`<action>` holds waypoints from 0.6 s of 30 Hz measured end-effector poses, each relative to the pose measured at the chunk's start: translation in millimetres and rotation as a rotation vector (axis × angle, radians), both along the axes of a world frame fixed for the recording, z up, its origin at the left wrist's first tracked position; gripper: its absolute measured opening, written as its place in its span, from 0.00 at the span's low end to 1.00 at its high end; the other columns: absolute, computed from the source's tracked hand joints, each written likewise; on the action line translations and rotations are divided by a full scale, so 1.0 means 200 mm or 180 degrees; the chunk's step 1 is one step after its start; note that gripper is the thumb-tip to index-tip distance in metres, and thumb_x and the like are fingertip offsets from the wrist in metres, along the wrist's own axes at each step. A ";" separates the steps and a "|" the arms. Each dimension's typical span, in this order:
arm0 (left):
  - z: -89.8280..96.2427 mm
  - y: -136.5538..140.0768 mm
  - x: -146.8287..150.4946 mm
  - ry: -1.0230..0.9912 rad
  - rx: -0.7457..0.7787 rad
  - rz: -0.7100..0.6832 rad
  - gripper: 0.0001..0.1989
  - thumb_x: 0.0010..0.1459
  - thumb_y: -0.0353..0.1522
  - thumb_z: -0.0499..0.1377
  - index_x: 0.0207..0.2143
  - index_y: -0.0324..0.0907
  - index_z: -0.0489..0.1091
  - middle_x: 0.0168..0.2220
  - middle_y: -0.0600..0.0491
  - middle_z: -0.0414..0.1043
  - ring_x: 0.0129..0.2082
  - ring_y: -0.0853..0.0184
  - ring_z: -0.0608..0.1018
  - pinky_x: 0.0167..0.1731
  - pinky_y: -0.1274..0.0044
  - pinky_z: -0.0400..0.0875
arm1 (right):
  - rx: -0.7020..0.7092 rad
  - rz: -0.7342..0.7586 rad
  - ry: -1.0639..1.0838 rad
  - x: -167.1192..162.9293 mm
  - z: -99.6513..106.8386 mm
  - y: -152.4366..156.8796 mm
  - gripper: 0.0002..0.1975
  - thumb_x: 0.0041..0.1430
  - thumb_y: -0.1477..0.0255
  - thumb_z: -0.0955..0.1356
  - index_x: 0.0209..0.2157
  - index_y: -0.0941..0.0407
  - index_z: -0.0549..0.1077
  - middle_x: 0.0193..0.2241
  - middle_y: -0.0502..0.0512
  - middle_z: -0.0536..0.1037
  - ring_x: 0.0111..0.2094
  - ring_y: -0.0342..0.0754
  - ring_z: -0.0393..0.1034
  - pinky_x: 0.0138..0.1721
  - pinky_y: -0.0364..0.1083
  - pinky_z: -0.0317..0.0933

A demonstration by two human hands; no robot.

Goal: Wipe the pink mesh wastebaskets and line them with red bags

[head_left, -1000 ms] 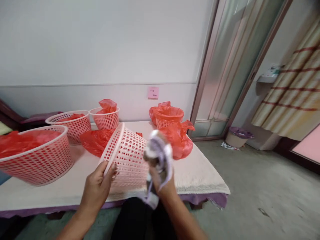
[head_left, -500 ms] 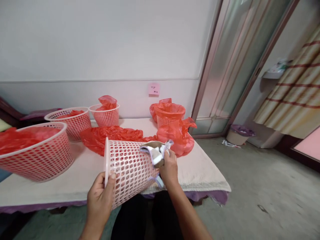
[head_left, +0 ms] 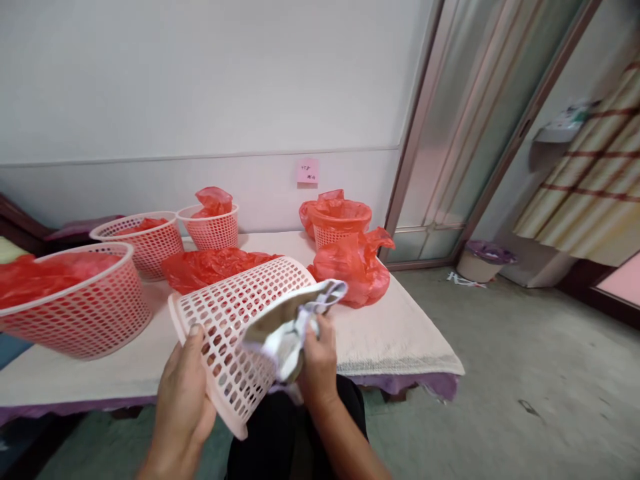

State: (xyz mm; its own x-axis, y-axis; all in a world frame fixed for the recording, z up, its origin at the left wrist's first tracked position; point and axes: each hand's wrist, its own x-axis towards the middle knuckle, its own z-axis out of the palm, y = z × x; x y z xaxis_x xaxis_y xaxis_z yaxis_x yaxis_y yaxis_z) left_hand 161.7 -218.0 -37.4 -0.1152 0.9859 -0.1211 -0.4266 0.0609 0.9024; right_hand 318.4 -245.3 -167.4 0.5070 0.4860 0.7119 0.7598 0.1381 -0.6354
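A pink perforated plastic basket (head_left: 235, 320) lies tilted on its side in the air over the table's front edge. My left hand (head_left: 185, 383) grips it by the rim, thumb on the outer wall. In my right hand (head_left: 320, 360) is a bunched cloth (head_left: 295, 320), white and brown with pale purple edging, held against or close to the basket's side. The cloth is partly blurred, and some of my right fingers are hidden behind it. Behind the basket, a crumpled red plastic bag (head_left: 215, 267) lies on the table.
Pink baskets with red bags stand at left: a near one (head_left: 90, 320), a middle one (head_left: 150, 247) and a far one (head_left: 213, 230). A red-lined basket (head_left: 335, 230) and a puffed red bag (head_left: 353, 270) are at right. A bin (head_left: 480, 263) stands on the floor.
The basket has turned, its rim now lower and further left. My right hand has moved left and down with the cloth, which now hangs more spread out across the basket's side.
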 end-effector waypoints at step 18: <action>0.09 0.09 0.01 -0.0924 -0.0354 -0.0777 0.18 0.65 0.36 0.47 0.46 0.40 0.74 0.35 0.47 0.81 0.38 0.58 0.82 0.42 0.65 0.78 | 0.0410 0.1244 0.0424 -0.37 0.14 -0.29 0.27 0.60 0.67 0.66 0.60 0.53 0.64 0.48 0.62 0.70 0.49 0.57 0.68 0.49 0.54 0.66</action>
State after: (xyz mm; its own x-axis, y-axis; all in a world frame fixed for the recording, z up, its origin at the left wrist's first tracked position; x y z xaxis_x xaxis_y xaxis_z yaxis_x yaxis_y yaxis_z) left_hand 162.7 -199.8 -19.2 0.1757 0.9592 -0.2216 -0.6240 0.2827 0.7285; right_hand 244.7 -303.2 -140.0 0.3939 0.5712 0.7201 0.5472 0.4838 -0.6831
